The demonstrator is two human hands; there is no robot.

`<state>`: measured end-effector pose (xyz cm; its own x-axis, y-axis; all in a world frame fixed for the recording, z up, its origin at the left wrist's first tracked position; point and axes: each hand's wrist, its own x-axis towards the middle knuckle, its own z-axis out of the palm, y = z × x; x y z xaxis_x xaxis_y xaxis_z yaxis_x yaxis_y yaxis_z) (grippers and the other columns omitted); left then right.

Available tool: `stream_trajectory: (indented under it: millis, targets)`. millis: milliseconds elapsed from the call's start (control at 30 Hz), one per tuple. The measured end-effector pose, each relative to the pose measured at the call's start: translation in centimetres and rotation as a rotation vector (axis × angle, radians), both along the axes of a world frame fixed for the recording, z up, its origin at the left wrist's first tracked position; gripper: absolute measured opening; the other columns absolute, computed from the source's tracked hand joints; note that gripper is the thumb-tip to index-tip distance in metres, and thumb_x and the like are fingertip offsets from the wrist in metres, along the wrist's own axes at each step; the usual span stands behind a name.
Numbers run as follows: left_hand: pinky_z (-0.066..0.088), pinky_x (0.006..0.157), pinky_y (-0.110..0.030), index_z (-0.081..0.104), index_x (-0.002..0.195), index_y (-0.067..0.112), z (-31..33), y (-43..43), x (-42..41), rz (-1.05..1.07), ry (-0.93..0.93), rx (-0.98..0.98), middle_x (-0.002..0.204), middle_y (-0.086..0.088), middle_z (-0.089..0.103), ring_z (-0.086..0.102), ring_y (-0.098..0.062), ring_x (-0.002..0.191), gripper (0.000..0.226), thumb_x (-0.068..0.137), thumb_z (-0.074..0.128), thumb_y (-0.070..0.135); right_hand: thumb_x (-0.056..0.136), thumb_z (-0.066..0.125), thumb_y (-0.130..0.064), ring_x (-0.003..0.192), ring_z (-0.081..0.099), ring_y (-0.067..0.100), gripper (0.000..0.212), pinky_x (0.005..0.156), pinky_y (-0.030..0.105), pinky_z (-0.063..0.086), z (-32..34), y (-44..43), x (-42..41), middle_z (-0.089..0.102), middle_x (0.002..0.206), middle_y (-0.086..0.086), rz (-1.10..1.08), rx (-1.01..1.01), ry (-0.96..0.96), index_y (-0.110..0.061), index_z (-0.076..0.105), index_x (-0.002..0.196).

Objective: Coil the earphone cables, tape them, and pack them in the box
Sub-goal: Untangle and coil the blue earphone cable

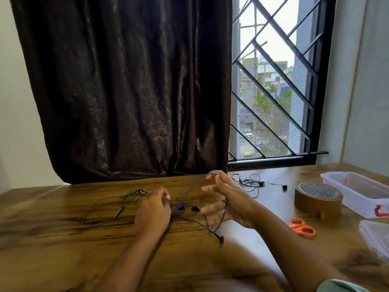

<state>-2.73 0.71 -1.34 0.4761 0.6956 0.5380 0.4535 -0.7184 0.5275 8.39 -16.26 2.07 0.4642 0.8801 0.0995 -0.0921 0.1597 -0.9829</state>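
A purple earphone cable (196, 221) lies on the wooden table (63, 249) between my hands. My right hand (226, 199) is raised with its fingers spread, and the purple cable loops over them from thumb to lower fingers; its plug end (221, 241) dangles near the table. My left hand (153, 211) rests closed on the cable's earbud end. A dark olive earphone (113, 205) lies loose to the left. A black earphone (254, 183) lies tangled behind my right hand. The clear plastic box (357, 192) stands at the right.
A roll of brown tape (317, 200) stands right of my right hand, with orange scissors (302, 227) in front of it. The box's clear lid (376, 237) lies at the right edge. A dark curtain and a barred window are behind the table.
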Motion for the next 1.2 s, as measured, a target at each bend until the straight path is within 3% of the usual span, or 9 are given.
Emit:
stream_trajectory:
  millis: [133, 267, 400, 500, 667, 800, 900, 1067, 1200]
  targets:
    - [0.033, 0.046, -0.021, 0.05, 0.087, 0.026, 0.4, 0.0, -0.6, 0.011, -0.081, -0.041, 0.07, 0.01, 0.051, 0.044, -0.004, 0.059, 0.01, 0.096, 0.049, 0.022, 0.1, 0.032, -0.042, 0.047, 0.056, 0.016, 0.029, 0.053, 0.038, 0.058, 0.3, -0.1, 0.6, 0.065, 0.104, 0.016, -0.143, 0.195, 0.098, -0.029, 0.053, 0.116]
    - [0.035, 0.049, -0.022, 0.052, 0.093, 0.026, 0.3, -0.2, -0.6, -0.027, -0.048, 0.074, 0.075, 0.01, 0.053, 0.053, -0.008, 0.067, 0.012, 0.095, 0.048, 0.037, 0.101, 0.032, -0.037, 0.041, 0.031, 0.004, 0.03, 0.037, 0.014, 0.028, 0.3, -0.2, 1.1, 0.065, 0.085, 0.005, -0.16, 0.225, 0.094, -0.03, 0.056, 0.119]
    - [0.042, 0.075, -0.023, 0.051, 0.12, 0.031, 0.1, -1.0, 0.2, -0.396, -0.135, 0.05, 0.111, 0.012, 0.053, 0.05, -0.005, 0.098, 0.036, 0.086, 0.063, 0.038, 0.101, 0.039, -0.026, 0.042, 0.025, 0.002, 0.025, 0.034, 0.012, 0.017, -0.2, 0.7, -0.3, 0.052, 0.071, -0.005, -0.017, 0.112, -0.084, -0.02, 0.062, 0.107]
    - [0.048, 0.078, -0.021, 0.059, 0.112, 0.037, -0.2, -2.0, 0.6, -0.619, -0.176, -0.091, 0.103, 0.015, 0.065, 0.06, -0.001, 0.096, 0.026, 0.088, 0.062, 0.029, 0.1, 0.044, -0.024, 0.041, 0.028, 0.002, 0.025, 0.034, 0.012, 0.02, -0.5, 1.6, -1.5, 0.045, 0.063, -0.005, 0.002, 0.052, -0.217, -0.026, 0.067, 0.09]
    - [0.044, 0.057, -0.014, 0.059, 0.082, 0.033, 0.8, -1.5, 0.1, -0.329, -0.405, -0.127, 0.072, 0.014, 0.064, 0.059, -0.002, 0.063, 0.027, 0.096, 0.048, 0.013, 0.1, 0.045, -0.024, 0.04, 0.029, 0.005, 0.024, 0.036, 0.016, 0.024, -0.5, 1.4, 0.0, 0.036, 0.052, -0.007, -0.321, 0.127, -0.272, -0.019, 0.064, 0.085]
    - [0.041, 0.059, -0.024, 0.066, 0.091, 0.023, 0.8, -0.7, 0.1, -0.178, -0.287, -0.207, 0.078, 0.008, 0.063, 0.061, -0.014, 0.072, 0.013, 0.094, 0.053, 0.022, 0.1, 0.044, -0.021, 0.041, 0.028, 0.008, 0.028, 0.04, 0.02, 0.022, -1.2, 1.9, 0.7, 0.037, 0.052, -0.006, -0.707, 0.229, -0.172, -0.02, 0.057, 0.075]
    - [0.047, 0.069, -0.024, 0.071, 0.103, 0.017, 0.4, -0.8, 0.6, -0.237, -0.144, -0.219, 0.1, 0.007, 0.067, 0.062, -0.012, 0.088, 0.019, 0.092, 0.058, 0.027, 0.103, 0.038, -0.023, 0.038, 0.035, 0.006, 0.025, 0.04, 0.02, 0.03, -1.1, 2.1, 0.4, 0.055, 0.059, 0.0, -0.753, 0.34, 0.066, -0.017, 0.05, 0.081]
    - [0.04, 0.052, -0.01, 0.073, 0.086, 0.019, 1.6, -1.2, -0.3, -0.532, -0.151, -0.554, 0.091, 0.009, 0.066, 0.058, -0.005, 0.074, 0.015, 0.091, 0.059, 0.018, 0.103, 0.037, -0.022, 0.039, 0.049, 0.008, 0.018, 0.041, 0.021, 0.045, -0.5, 1.2, 0.5, 0.071, 0.091, 0.01, -0.625, 0.44, 0.273, -0.015, 0.047, 0.09]
    - [0.046, 0.049, -0.019, 0.066, 0.09, 0.012, 2.2, -1.6, -1.6, -0.933, -0.07, -1.184, 0.074, -0.002, 0.06, 0.057, -0.011, 0.053, 0.012, 0.084, 0.056, 0.015, 0.101, 0.042, -0.014, 0.081, 0.073, 0.023, 0.011, 0.063, 0.028, 0.06, -0.7, 1.5, 0.6, 0.063, 0.115, 0.005, -0.465, 0.491, 0.31, -0.012, 0.05, 0.108]
